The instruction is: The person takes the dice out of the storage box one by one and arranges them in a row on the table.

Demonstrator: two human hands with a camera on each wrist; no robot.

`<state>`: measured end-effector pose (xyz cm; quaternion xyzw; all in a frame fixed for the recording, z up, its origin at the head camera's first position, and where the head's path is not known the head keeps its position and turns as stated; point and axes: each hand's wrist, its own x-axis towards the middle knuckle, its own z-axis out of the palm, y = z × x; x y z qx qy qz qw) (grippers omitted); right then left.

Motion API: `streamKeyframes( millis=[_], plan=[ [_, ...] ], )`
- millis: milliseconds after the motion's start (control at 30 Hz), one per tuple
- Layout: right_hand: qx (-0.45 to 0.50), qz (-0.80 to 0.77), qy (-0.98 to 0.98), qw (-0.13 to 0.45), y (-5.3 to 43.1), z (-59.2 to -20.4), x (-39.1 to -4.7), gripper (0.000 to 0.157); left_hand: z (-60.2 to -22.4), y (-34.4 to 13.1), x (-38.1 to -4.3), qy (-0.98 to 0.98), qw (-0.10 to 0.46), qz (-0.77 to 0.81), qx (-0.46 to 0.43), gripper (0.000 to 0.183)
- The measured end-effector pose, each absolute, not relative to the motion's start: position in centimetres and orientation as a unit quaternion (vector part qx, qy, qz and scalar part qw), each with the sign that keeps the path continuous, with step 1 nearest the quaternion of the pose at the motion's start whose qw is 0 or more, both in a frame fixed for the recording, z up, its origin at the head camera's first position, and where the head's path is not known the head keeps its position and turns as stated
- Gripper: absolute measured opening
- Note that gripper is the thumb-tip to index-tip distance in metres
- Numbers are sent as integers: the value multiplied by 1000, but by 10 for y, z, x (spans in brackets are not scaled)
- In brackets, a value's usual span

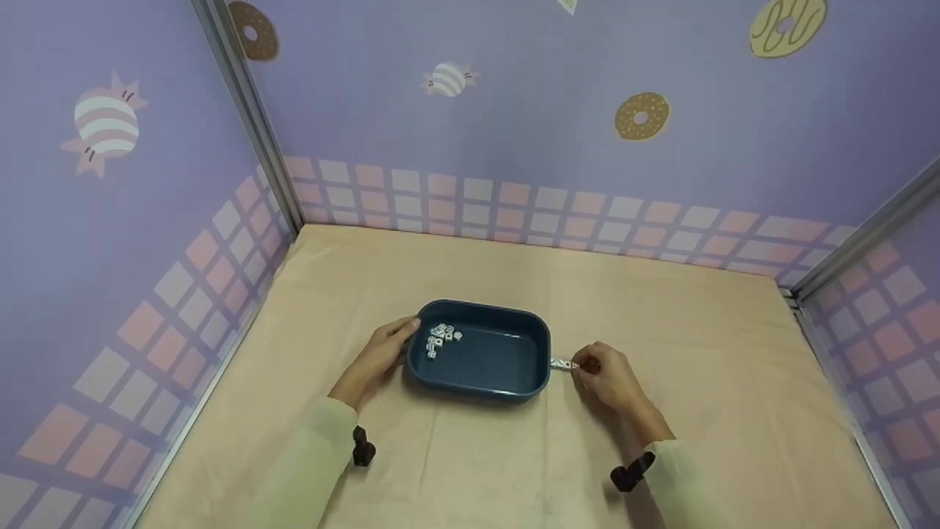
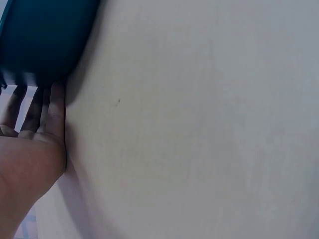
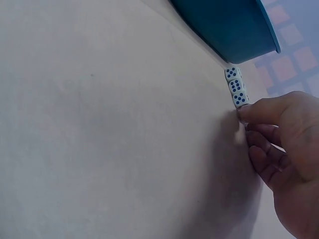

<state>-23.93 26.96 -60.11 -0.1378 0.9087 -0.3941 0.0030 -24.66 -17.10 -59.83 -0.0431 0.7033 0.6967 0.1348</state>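
Note:
A dark blue rectangular dish [image 1: 507, 367] with rounded corners lies on the table, holding a cluster of small white dice [image 1: 438, 341] at its left end. My left hand [image 1: 378, 356] holds that end, thumb at the rim and fingers against the outer wall. In the left wrist view those fingers [image 2: 58, 107] reach up to the dish [image 2: 45, 40]. Beyond the dish's right end, several dice [image 3: 236, 86] with blue dots stand in a straight row on the cloth. My right hand [image 1: 611, 378] pinches the near end of this row between thumb and forefinger; the fingertips partly hide the last die.
A pale yellow cloth [image 1: 661, 323] covers the table. Purple printed walls [image 1: 514, 125] enclose it at the back and both sides, with metal posts [image 1: 253, 110] at the corners. A black strap mount [image 1: 363, 447] sits on each wrist.

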Motion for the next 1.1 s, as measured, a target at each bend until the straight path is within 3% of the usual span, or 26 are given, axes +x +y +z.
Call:
streamKeyframes(
  millis=[600,1100],
  plan=[
    [-58,-539,840,29,279,-619,-235,26,-601,-168,-251,711,143,687,-49,64],
    [-34,-581,813,8,275,-614,-236,25,-597,-168,-247,734,117,668,-28,64]
  ],
)
